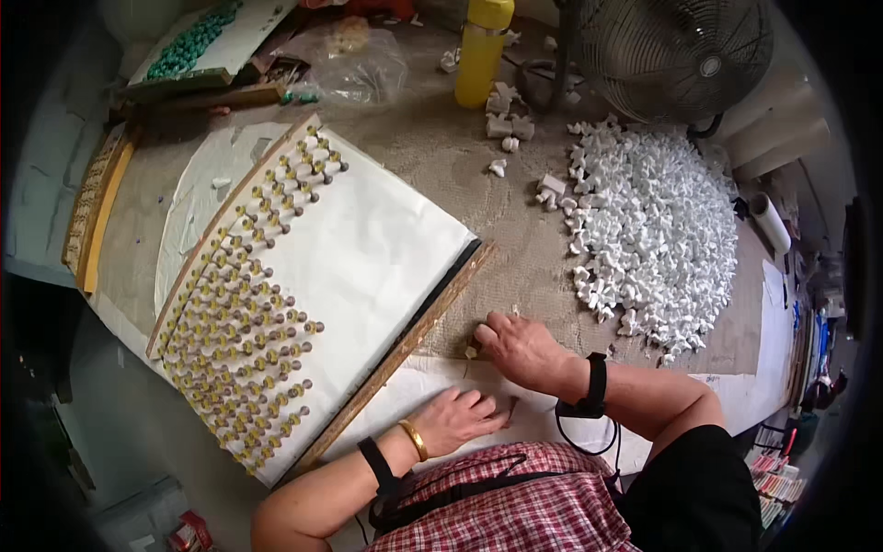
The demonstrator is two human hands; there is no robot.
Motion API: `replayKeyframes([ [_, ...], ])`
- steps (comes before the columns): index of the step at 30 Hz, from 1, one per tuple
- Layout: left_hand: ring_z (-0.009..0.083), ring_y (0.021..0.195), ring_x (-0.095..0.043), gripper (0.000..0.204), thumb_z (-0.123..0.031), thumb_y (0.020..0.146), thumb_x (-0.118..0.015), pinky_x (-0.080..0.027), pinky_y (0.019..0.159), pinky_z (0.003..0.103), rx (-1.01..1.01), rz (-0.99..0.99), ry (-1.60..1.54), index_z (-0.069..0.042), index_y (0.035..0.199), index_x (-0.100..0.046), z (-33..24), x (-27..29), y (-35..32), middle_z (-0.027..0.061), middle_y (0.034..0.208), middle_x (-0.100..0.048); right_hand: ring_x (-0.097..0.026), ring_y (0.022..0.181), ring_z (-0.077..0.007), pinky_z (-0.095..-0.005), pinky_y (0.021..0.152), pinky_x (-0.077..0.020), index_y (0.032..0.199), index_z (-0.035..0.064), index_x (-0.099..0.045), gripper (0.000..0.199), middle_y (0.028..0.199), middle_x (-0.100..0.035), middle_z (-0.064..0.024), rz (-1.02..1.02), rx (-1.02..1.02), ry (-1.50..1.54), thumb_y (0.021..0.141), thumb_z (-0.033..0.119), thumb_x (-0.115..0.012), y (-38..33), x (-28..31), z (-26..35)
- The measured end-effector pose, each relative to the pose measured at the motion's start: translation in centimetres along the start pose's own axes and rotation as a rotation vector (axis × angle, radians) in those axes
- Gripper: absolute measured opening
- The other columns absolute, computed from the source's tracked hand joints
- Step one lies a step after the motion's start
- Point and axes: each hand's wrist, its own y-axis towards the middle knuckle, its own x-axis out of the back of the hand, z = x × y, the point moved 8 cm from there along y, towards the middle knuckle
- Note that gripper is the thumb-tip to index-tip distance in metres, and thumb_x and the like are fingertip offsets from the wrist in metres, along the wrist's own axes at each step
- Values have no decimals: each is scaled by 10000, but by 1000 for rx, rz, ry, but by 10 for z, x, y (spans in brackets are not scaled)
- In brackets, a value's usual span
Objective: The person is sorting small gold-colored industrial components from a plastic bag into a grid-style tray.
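Note:
My right hand (520,348) rests on the burlap-covered table (441,156), its fingertips pinched on a small yellowish-brown piece (472,350) beside the corner of the board. My left hand (457,419) lies lower on a white sheet, fingers curled next to a small dark stick (511,408); whether it grips anything I cannot tell. To the left lies a large white-covered wooden board (368,248), with many rows of small yellow and brown pieces (248,322) set along its left side.
A big heap of white foam pieces (653,230) spreads at the right, loose ones near a yellow bottle (483,51). A metal fan (676,51) stands at the back right. A tray of green pieces (198,41) and plastic bags sit at the back left.

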Motion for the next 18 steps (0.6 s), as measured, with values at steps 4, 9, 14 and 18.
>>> replayKeyframes([
  [4,141,809,-475,442,-224,831,-541,-392,661,295,-21,19,-28,-315,1264,-537,-4,-4,8,-25,937,-464,-615,760,-357,-439,654,-509,995,45,-516,170,874,-561,-158,76,-141,142,863,142,-563,-5,1,-9],
  [9,143,840,-507,387,-254,829,-536,-419,605,296,-72,55,-137,-291,1214,-550,-12,-14,22,-14,942,-484,-610,781,-426,-496,678,-500,1011,21,-491,214,883,-587,-219,32,-261,301,892,185,-561,-19,8,-17],
  [14,150,853,-537,186,-251,829,-538,-454,620,308,-105,114,-112,-187,1001,-570,-11,-25,25,-11,919,-515,-614,850,-452,-500,706,-498,1095,22,-521,293,914,-635,-252,39,-493,403,932,260,-573,-37,-4,-58],
  [18,178,779,-551,184,-219,823,-582,-481,608,327,60,-34,-195,-113,970,-559,4,-3,17,16,838,-503,-618,744,-352,-409,674,-486,1036,0,-551,240,816,-634,-207,-6,-652,545,936,216,-579,-55,27,-76],
])
